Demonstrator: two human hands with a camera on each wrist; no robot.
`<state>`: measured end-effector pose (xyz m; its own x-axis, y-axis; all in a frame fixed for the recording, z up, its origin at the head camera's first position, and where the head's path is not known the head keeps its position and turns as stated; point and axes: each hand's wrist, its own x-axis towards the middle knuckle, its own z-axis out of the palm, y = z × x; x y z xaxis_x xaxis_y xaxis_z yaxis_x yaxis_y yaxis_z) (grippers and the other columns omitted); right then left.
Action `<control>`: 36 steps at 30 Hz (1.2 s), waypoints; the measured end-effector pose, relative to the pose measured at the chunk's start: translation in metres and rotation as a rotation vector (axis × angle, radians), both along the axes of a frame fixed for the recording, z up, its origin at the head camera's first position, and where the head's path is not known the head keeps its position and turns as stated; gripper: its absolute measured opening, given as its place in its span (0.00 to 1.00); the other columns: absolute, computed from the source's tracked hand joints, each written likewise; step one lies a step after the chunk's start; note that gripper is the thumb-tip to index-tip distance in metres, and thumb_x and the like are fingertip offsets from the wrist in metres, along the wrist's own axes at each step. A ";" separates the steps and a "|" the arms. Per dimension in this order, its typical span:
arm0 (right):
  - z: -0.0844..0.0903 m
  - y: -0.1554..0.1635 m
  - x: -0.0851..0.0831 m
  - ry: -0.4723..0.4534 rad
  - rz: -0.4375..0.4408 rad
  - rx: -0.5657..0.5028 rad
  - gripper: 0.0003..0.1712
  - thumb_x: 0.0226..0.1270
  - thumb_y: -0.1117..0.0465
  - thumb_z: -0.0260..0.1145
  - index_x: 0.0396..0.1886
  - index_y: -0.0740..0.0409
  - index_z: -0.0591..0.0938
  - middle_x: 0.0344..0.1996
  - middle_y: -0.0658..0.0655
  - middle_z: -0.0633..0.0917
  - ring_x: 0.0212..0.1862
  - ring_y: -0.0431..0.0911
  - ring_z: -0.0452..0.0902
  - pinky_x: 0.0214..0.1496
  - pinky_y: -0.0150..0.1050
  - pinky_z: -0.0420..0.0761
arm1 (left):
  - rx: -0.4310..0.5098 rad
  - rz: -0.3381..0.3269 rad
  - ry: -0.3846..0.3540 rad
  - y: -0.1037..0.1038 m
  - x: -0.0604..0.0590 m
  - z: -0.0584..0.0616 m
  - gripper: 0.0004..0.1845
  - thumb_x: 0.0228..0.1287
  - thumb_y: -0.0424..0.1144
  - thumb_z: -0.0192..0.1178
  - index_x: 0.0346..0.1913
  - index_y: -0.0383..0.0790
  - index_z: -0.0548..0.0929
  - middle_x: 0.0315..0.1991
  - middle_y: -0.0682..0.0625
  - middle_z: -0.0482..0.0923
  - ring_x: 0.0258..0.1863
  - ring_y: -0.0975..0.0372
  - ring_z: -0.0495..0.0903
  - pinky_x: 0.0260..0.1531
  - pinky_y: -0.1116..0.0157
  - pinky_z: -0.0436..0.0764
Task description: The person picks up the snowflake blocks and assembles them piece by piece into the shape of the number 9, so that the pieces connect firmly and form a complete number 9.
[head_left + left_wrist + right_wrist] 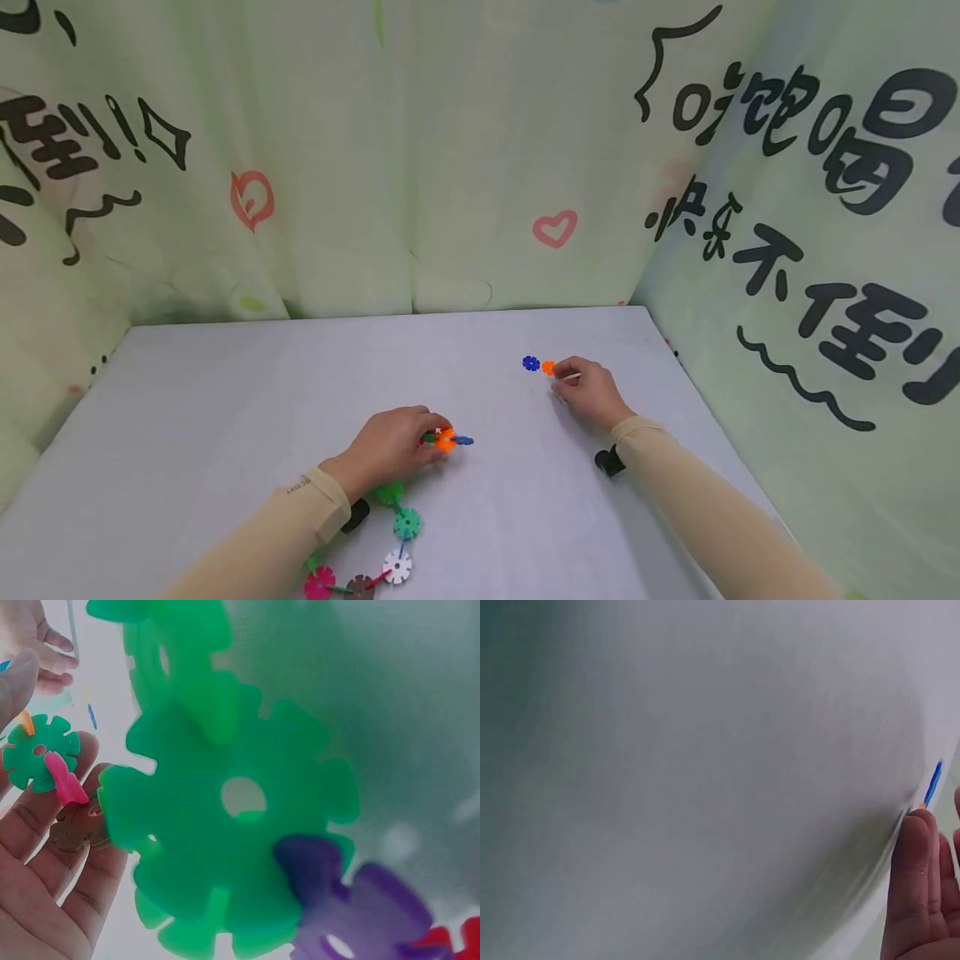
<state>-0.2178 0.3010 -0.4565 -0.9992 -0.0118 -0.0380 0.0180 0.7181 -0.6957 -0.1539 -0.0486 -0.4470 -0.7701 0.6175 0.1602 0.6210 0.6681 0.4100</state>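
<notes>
**Loose discs lie just past the right fingertips**

The right hand (588, 390) rests on the bench (225, 400), its fingers curled and touching the orange disc (549, 367); the blue disc (531, 363) sits just beside it, further left. The left hand (390, 446), well apart, pinches the end of the disc chain (446, 439). The right wrist view shows only fingertips, so the exact grip is hard to tell.
</notes>
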 end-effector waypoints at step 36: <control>0.011 -0.043 0.040 -0.022 0.186 -0.043 0.06 0.61 0.68 0.71 0.37 0.58 0.83 0.29 0.51 0.83 0.32 0.47 0.78 0.37 0.38 0.81 | 0.034 -0.009 -0.035 0.000 0.000 0.002 0.17 0.59 0.43 0.73 0.50 0.44 0.86 0.42 0.55 0.84 0.39 0.61 0.81 0.45 0.58 0.80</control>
